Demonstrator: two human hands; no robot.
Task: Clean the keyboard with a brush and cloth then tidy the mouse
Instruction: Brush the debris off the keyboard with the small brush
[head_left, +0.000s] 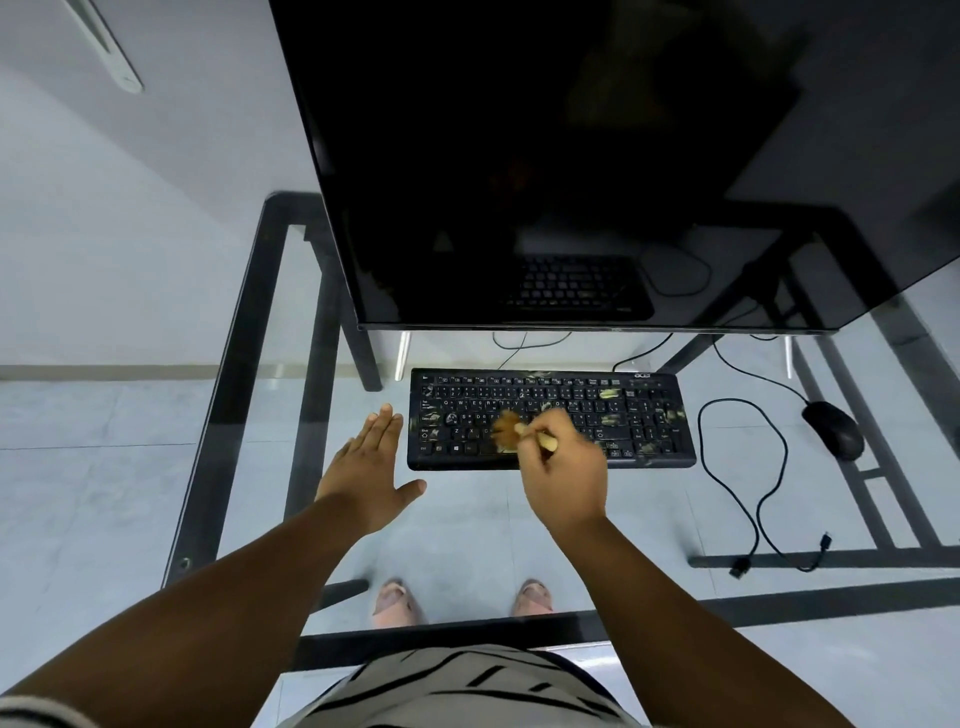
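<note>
Your right hand (563, 470) grips the small tan-bristled brush (511, 431) over the debris-flecked black keyboard (644, 415) on the glass desk (467, 519) — your left hand (371, 467) lies flat, fingers straight, just beside it.

Brush (506, 433) bristles motion-blurred, right hand (563, 475) hiding keys, monitor (571, 156) cut off above

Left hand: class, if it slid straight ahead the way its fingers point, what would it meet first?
Likely nothing soon: the left hand points up past the keyboard's left edge over bare glass desk; depth is unclear.
</note>
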